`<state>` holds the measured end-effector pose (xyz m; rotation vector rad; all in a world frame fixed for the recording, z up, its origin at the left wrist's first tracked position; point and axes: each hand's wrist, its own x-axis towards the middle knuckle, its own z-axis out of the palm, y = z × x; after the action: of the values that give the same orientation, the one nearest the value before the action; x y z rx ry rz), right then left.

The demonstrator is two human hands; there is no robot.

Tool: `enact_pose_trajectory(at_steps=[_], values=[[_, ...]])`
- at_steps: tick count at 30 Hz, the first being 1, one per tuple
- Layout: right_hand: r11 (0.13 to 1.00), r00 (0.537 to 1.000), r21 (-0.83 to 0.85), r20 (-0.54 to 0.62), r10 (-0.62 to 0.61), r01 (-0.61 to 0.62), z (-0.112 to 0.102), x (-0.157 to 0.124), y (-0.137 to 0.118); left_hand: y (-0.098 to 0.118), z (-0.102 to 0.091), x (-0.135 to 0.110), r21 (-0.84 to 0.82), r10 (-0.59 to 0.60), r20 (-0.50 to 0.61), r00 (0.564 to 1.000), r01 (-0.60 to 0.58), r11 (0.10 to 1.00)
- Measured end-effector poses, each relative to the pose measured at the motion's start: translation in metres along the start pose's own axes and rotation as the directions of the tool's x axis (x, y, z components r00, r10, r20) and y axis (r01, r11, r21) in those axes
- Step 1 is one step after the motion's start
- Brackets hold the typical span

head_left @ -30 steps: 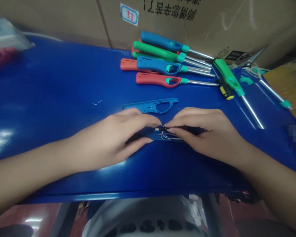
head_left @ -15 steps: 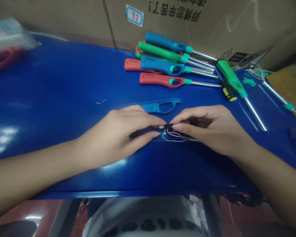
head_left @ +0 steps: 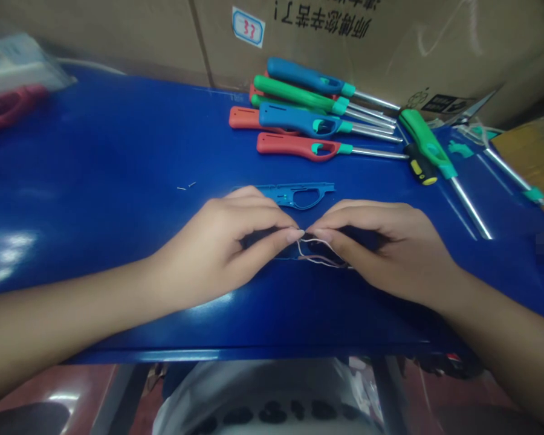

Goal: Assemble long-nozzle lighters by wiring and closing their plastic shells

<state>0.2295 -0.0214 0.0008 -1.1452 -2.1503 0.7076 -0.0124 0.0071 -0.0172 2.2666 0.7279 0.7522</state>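
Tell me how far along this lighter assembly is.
The red, blue and green utility lighters lying in a row look finished, with their metal nozzles fitted. In hand, the left hand and right hand pinch thin wires between their fingertips. Apparently still left: the blue lighter half-shell and two small screws lie unfitted on the table.

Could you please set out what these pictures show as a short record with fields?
Left hand: fingertips at thin pale wires
Right hand: fingertips meeting the left's at the same wires
Under the wires: blue plastic piece, mostly hidden
Beyond the hands: blue plastic lighter shell half
Farther back: long-nosed utility lighters, blue, green and red
Right side: yellow-and-black screwdriver handle
Surface: blue table
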Motion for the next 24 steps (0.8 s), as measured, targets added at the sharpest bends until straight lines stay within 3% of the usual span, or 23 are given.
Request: enact_pose_trajectory(at_steps=[8, 15, 21, 24], values=[[0.989, 0.995, -0.115, -0.016, -0.096, 0.093, -0.0022, -0.0036, -0.0034, 0.0009, -0.0003, -0.0002, 0.007, -0.008, -0.007, 1.0, 0.008, 1.0], [0.986, 0.992, -0.106, 0.009, -0.126, 0.126, -0.0003, -0.0053, -0.0017, 0.0014, -0.0015, -0.0008, 0.007, 0.011, 0.022, 1.0, -0.011, 1.0], [0.964, 0.968, -0.102, 0.067, -0.24, 0.246, 0.0019, -0.0072, 0.0009, 0.0019, -0.0005, 0.0003, -0.008, 0.015, 0.021, 1.0, -0.014, 1.0], [0.969, 0.974, -0.098, 0.016, -0.224, 0.225, 0.0029, -0.0078, -0.0003, 0.0026, -0.0002, 0.0003, -0.02, 0.011, 0.006, 1.0, -0.01, 1.0]])
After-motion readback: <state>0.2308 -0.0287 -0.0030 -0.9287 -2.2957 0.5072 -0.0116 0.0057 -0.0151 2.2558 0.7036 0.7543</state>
